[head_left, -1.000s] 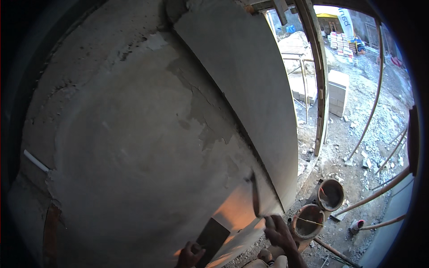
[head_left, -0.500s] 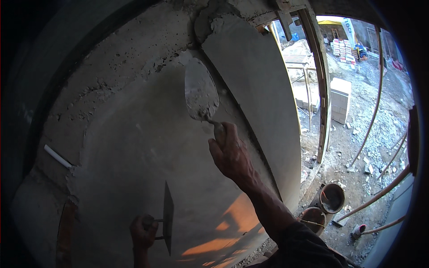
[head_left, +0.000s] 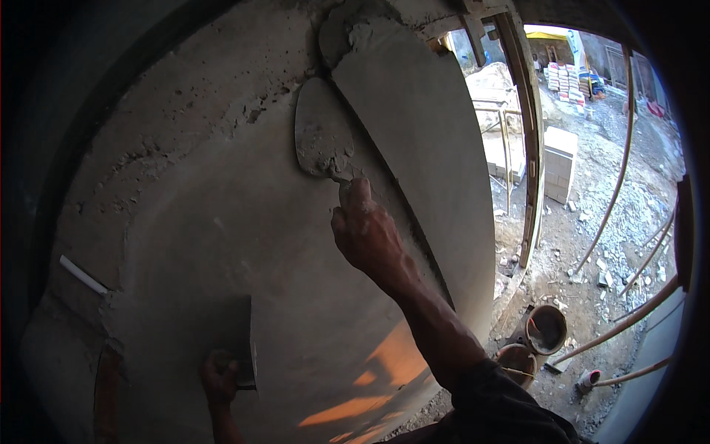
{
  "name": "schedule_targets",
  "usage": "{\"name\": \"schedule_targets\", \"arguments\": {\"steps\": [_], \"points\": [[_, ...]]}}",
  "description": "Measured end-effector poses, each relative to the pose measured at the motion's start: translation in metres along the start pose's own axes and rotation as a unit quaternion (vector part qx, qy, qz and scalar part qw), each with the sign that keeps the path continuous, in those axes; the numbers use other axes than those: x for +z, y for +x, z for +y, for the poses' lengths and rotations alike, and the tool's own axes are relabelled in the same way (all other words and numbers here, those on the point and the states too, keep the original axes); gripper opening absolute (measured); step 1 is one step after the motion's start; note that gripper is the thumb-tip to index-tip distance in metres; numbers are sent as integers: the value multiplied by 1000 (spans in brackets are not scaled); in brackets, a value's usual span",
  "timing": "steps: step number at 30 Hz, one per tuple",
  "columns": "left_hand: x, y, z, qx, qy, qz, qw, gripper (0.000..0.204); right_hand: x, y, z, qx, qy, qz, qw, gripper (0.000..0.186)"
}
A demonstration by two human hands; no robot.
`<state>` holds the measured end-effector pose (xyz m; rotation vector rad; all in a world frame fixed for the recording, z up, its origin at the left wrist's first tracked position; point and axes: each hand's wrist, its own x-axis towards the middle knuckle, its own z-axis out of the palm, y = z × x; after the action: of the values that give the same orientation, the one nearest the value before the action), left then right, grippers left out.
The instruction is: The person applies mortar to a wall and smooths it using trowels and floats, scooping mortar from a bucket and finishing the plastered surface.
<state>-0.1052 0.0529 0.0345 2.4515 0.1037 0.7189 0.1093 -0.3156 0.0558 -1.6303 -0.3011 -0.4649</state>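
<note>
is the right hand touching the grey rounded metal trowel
Touching: the head view shows the bare right hand closed on the grey rounded metal trowel, whose thin neck runs straight into the fist.

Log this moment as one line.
left hand: holding flat float | right hand: holding trowel, raised before grey wall | contact: unclear | lower right: two buckets

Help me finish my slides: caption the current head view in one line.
Right hand holds a smeared trowel at a grey wall; left hand grips a flat float.
</note>
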Motion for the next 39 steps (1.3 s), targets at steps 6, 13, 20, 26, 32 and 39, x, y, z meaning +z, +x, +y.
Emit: {"name": "schedule_targets", "arguments": {"steps": [6, 13, 20, 26, 32, 39], "points": [[-2, 9, -11, 59, 5, 25, 998, 37, -6, -27, 26, -15, -17, -54, 998, 28], [-2, 10, -13, 42, 0, 20, 999, 44, -6, -61, 57, -64, -6, -48, 997, 34], [-2, 7, -11, 35, -7, 0, 999, 41, -26, 7, -10, -51, -11, -32, 998, 32], [-6, 11, -16, 0, -25, -6, 1000, 37, -22, -4, 22, -119, -62, -75, 988, 32], [-3, 11, -15, 71, -26, 27, 997, 39, -21, -41, 33, -39, -3, -124, 991, 35], [0, 9, -10, 21, -31, 15, 999, 44, -13, -10, 32, -63, -27, 14, 998, 27]]}}
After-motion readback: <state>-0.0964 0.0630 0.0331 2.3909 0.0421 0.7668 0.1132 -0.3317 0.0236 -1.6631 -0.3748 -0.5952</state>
